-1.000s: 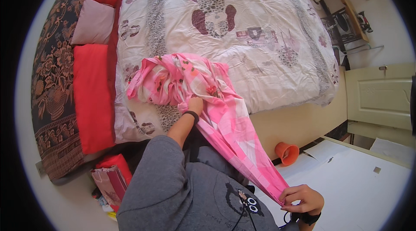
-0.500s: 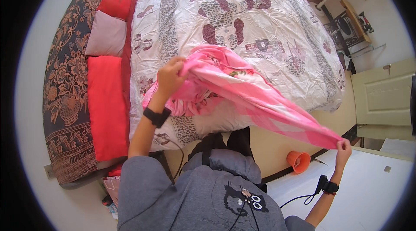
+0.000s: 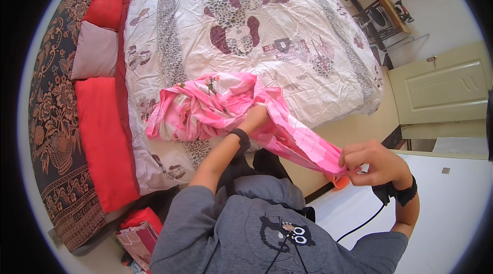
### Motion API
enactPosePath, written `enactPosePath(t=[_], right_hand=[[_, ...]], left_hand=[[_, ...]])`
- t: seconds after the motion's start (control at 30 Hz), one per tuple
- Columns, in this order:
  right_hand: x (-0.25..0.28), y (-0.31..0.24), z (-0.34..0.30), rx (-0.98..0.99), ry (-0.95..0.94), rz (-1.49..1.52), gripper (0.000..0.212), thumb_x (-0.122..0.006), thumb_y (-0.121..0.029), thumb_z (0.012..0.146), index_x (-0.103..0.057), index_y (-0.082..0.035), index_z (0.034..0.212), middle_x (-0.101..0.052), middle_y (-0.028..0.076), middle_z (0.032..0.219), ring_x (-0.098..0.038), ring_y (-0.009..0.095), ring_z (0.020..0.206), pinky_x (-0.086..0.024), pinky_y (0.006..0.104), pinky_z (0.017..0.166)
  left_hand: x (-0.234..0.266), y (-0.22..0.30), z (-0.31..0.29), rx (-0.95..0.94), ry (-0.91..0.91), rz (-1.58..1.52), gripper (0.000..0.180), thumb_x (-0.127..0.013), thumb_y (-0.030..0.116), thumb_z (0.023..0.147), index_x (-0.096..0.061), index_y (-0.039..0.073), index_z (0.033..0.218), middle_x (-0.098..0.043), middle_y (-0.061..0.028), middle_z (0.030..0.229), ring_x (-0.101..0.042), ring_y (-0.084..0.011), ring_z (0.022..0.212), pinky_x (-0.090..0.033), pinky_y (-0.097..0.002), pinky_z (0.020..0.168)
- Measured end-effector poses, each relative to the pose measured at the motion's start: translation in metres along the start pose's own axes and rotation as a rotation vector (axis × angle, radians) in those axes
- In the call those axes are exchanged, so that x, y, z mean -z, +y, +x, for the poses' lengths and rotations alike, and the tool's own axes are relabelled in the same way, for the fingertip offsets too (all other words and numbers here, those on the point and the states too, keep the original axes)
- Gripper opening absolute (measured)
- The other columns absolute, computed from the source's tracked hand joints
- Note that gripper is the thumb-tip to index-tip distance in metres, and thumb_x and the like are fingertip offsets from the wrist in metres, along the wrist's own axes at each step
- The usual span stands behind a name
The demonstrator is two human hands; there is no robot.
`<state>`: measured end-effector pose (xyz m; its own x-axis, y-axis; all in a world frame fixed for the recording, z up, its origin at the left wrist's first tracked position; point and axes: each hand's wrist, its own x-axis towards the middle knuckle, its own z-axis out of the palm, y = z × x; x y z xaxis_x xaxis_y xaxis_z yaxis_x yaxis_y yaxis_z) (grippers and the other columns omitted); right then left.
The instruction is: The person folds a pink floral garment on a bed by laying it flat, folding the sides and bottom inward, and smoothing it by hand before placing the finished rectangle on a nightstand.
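Note:
A pink and white bedding cover (image 3: 203, 102) with a flower print lies bunched on the near side of the bed. One twisted length of it stretches off the bed toward the lower right. My right hand (image 3: 375, 161) pinches the end of that length between thumb and fingers, out over the floor. Against the folds in the middle of the cover rests my left hand (image 3: 258, 117); its fingers are hidden in the cloth, so I cannot see how they are closed. Both wrists wear black bands.
Under the cover is a bed with a white patterned quilt (image 3: 287, 89). Red cushions (image 3: 102, 140) and a pale cushion (image 3: 95, 50) line the dark floral headboard (image 3: 51, 120). An orange bin (image 3: 339, 181) stands on the floor. A pale door (image 3: 447, 86) is at right.
My left hand has moved right and down from the cover's upper left into its middle. My right hand has come inward and up with the end. The view has shifted right.

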<state>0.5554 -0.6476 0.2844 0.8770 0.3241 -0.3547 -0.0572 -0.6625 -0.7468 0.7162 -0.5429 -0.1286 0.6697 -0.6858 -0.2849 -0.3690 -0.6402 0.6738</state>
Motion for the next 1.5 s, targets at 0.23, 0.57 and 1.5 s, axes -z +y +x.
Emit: enactPosePath(t=[0.23,0.57,1.5], right_hand=[[-0.017,-0.024,-0.013,0.109,-0.304,0.09,0.012,-0.055,0.001,0.063,-0.05,-0.001,0.073,-0.048,0.008,0.073,-0.05,0.025,0.065,-0.041,0.0321,0.059],[-0.022,-0.058,-0.041,0.361,-0.419,0.139,0.01,-0.056,-0.001,0.069,-0.048,0.0,0.075,-0.046,0.009,0.076,-0.046,0.02,0.065,-0.038,0.0288,0.057],[0.057,0.212,-0.223,-0.453,1.617,-0.436,0.012,-0.053,-0.01,0.084,-0.05,0.0,0.08,-0.053,0.002,0.08,-0.046,0.009,0.072,-0.04,0.0213,0.068]], left_hand=[[0.06,-0.019,0.005,0.223,0.367,-0.016,0.028,-0.056,0.021,0.073,-0.05,0.001,0.091,-0.058,-0.0205,0.088,-0.058,-0.0358,0.078,-0.047,-0.0435,0.066],[0.019,-0.03,0.021,0.091,0.52,0.078,0.012,-0.042,0.013,0.082,-0.052,0.008,0.087,-0.054,-0.012,0.087,-0.058,-0.0326,0.072,-0.046,-0.0425,0.06],[0.414,-0.028,-0.092,-0.008,0.558,0.319,0.014,-0.047,0.012,0.077,-0.054,0.005,0.086,-0.061,-0.0097,0.07,-0.06,-0.0237,0.067,-0.045,-0.0373,0.06]])
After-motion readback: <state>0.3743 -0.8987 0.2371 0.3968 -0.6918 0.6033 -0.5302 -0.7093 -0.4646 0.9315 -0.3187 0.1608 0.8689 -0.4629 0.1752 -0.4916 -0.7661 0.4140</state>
